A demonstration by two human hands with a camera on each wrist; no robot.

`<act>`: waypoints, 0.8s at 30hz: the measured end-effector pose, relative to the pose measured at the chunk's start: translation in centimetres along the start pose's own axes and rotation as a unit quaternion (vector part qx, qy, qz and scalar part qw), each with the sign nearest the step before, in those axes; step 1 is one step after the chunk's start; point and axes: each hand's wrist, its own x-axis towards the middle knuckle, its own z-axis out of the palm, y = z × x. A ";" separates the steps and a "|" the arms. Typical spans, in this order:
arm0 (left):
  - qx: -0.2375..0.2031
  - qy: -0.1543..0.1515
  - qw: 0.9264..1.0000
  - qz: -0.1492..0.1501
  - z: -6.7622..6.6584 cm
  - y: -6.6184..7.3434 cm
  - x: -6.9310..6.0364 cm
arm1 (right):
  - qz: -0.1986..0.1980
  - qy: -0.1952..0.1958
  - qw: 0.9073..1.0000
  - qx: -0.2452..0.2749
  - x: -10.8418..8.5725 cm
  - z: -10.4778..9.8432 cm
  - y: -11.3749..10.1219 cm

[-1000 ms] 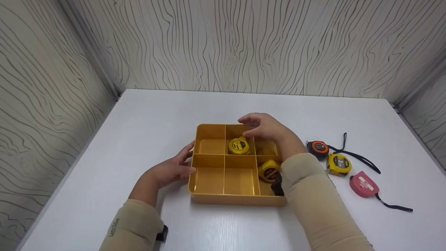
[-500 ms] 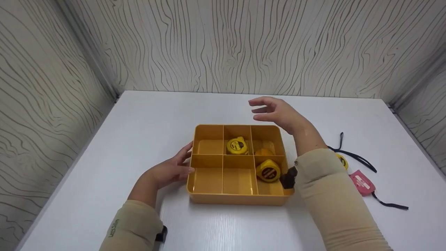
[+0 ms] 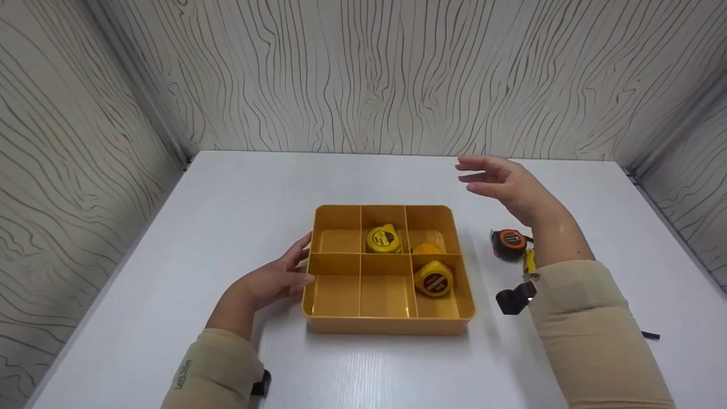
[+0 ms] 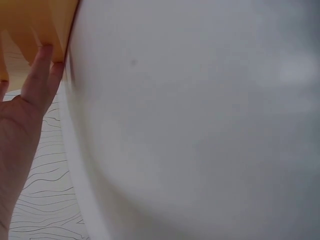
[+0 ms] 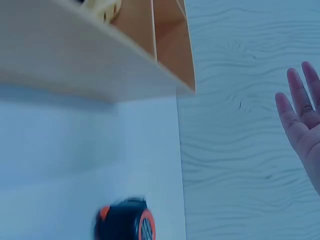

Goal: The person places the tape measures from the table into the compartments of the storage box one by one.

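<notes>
Amber plastic: the box point(image 3: 389, 326) sits near the middle of the desk point(image 3: 352, 369), and my left hand point(image 3: 277, 279) rests against its left side, thumb at the rim, fingers laid straight along the outer wall rather than curled. What has just changed is my right hand point(image 3: 511, 182). A second ago it was over the box, close above the back tape point(image 3: 384, 238); now it hangs in the air towards the desk's far right corner, fingers loosely spread, nothing between them. The back tape lies in the middle compartment of the row nearer the desk's far edge, the front tape point(image 3: 434, 279) in the right compartment of the row nearer me. Behind that one an orange-yellow shape point(image 3: 426, 249) shows, too hidden to identify. As I judge it, the back tape is placed and my right hand is free for another. Between the box and the desk's right edge, the orange-black tape point(image 3: 508, 244) and the loose yellow tape point(image 3: 530, 261), partly hidden by my right sleeve point(image 3: 596, 318), are not yet in; a strap end point(image 3: 651, 336) juts out beyond.
</notes>
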 end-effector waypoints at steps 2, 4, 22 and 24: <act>-0.005 -0.002 1.000 0.002 -0.1 0.0 0.0 | 0.005 0.011 1.000 -0.001 -0.7 -0.7 0.5; -0.009 -0.002 1.000 0.005 -0.1 0.0 0.0 | 0.010 0.022 1.000 -0.006 -1.4 -1.3 1.0; 0.005 0.012 1.000 0.003 -0.4 0.1 -0.3 | 0.096 0.074 0.992 -0.020 -4.8 -3.8 6.2; 0.008 0.014 1.000 0.000 -0.4 0.0 -0.3 | 0.111 0.087 0.990 -0.018 -5.0 -3.7 7.1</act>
